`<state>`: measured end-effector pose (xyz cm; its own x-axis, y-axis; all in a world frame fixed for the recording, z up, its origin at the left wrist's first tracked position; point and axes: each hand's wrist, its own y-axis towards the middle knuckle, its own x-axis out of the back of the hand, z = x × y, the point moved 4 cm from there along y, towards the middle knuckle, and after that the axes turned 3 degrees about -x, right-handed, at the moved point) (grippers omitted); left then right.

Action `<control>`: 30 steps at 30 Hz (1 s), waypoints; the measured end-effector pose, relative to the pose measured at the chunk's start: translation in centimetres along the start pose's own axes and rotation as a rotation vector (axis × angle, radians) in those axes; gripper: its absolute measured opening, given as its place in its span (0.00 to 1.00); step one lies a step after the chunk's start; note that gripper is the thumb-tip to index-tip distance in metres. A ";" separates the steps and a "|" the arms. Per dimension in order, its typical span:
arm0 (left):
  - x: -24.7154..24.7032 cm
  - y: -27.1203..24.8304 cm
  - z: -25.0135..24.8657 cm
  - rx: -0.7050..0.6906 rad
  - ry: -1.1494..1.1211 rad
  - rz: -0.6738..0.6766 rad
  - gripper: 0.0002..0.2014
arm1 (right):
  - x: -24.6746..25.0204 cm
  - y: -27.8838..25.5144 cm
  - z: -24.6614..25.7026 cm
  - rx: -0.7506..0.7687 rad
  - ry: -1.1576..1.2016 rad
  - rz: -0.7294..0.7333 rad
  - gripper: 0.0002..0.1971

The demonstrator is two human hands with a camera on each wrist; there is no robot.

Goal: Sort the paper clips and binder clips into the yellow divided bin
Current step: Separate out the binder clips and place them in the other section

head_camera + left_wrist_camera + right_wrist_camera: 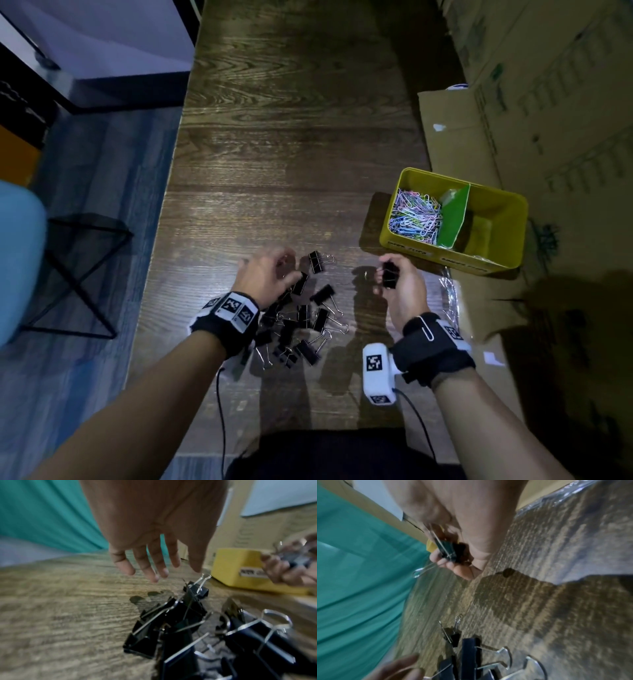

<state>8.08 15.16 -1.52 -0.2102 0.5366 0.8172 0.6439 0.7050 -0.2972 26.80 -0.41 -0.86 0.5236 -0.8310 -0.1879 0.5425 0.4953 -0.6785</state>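
Gripping a binder clip, right hand; left hand spread, empty, above pile

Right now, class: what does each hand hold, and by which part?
The right hand grips a binder clip around its black body, wire handles sticking out. The left hand holds nothing, fingers spread above the pile.

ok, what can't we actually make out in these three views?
- Right compartment of the yellow divided bin: head view, its floor is in deep shadow behind the green divider; contents unclear.
- Black binder clips in the right hand: curled fingers cover them in head and right wrist views; count unclear.
- Left hand: motion-blurred in head view, over the black binder clip pile; contact unclear.
- White bin labels: blurred in the left wrist view, too small in head view.
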 end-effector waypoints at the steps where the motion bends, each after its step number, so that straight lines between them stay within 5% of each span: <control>1: -0.6 0.0 -0.3 -0.021 0.112 0.085 0.21 | -0.4 -0.1 0.3 -0.016 -0.017 0.026 0.10; 5: -2.1 0.1 -1.1 -0.028 0.339 0.152 0.21 | -2.1 -0.4 0.4 0.063 -0.409 0.197 0.12; 8: -2.0 0.6 -0.6 0.014 0.196 0.082 0.10 | -2.9 -0.5 -0.2 0.095 -0.577 0.249 0.15; 12: -0.7 0.7 1.1 0.142 -0.344 0.045 0.06 | -3.8 -0.3 -1.3 0.176 -1.006 0.243 0.08; 15: 1.3 0.6 0.9 0.224 -0.968 -0.065 0.07 | -4.9 -0.2 -2.5 0.185 -1.313 0.334 0.23; 18: 2.3 1.0 -0.2 0.234 -1.535 0.016 0.12 | -5.8 -0.2 -3.1 0.243 -1.476 0.350 0.30; 21: 2.7 1.7 -1.1 0.236 -1.716 0.091 0.08 | -6.0 0.0 -3.8 0.230 -1.516 0.339 0.22; 26: 2.7 3.1 -2.0 0.287 -1.688 0.098 0.09 | -5.4 0.7 -3.8 0.266 -1.452 0.366 0.09; 28: 2.4 3.7 -2.2 0.351 -1.461 0.102 0.15 | -4.9 0.8 -3.7 0.286 -1.445 0.379 0.08; 30: 2.0 4.6 -2.6 0.256 -0.993 0.117 0.16 | -4.2 0.9 -3.3 0.272 -1.379 0.333 0.08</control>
<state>12.54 18.24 0.07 -0.7439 0.6674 0.0352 0.5477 0.6389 -0.5402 22.89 2.69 -3.00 0.7682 0.1548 0.6212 0.2946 0.7760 -0.5577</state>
